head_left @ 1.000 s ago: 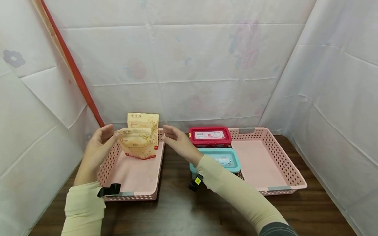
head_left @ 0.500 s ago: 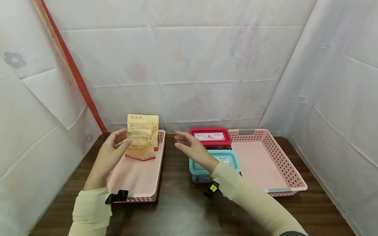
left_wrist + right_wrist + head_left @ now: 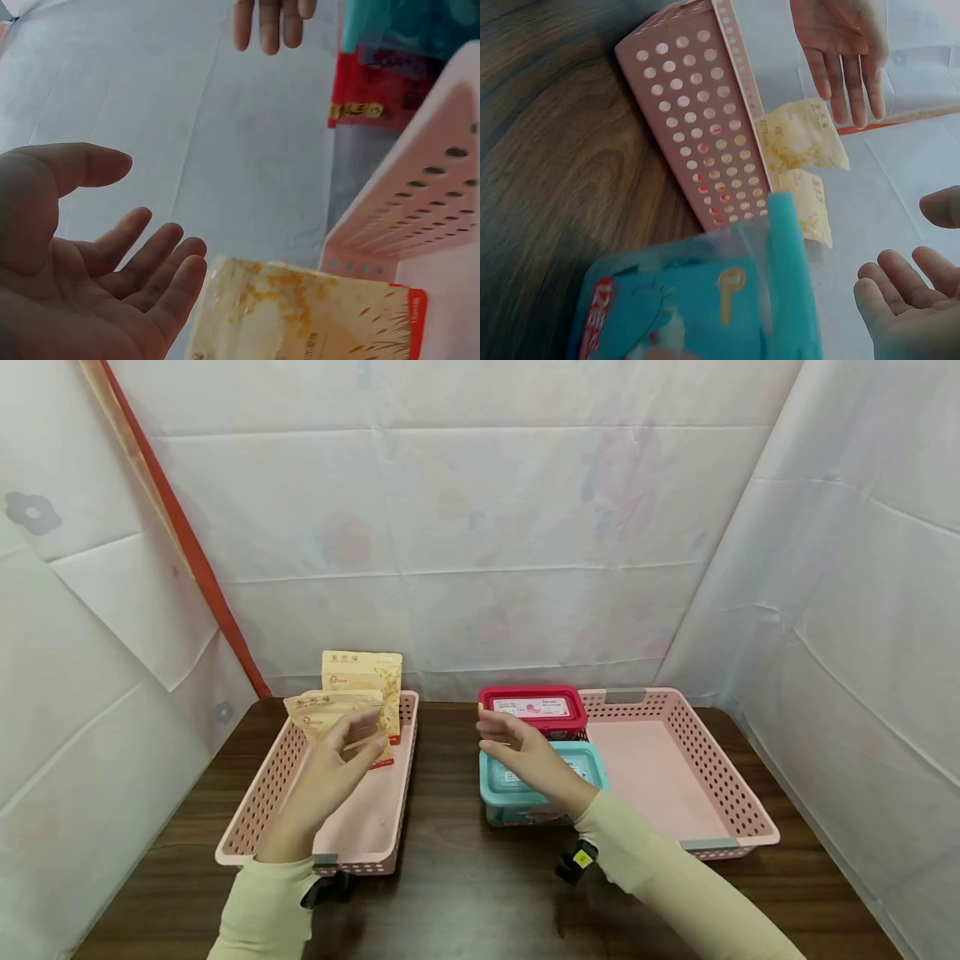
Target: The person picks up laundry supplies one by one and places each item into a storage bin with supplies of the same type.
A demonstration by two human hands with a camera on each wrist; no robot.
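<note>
- Left hand (image 3: 333, 781) hangs loose over a pink basket (image 3: 372, 814), thumb well apart from the fingers
- Two yellow pouches (image 3: 326, 714) are propped up at its far end, near that hand
- Right hand's (image 3: 532, 756) relaxed too, fingers out, above a teal box (image 3: 521, 795)
- Red box (image 3: 532, 706) sits just behind the teal one

Pink perforated plastic basket (image 3: 371, 814) left, matching pink basket (image 3: 656, 764) right: two baskets. Cream-yellow printed pouch with red bottom edge (image 3: 322, 710) near, similar pouch (image 3: 363, 670) far: two pouches, both left. Red-lidded rectangular plastic box (image 3: 534, 708) far, teal-lidded one (image 3: 517, 795) near: two boxes. Left hand (image 3: 333, 772), right hand (image 3: 536, 760): two. Dark brown wood-grain table (image 3: 450, 843): one.
</note>
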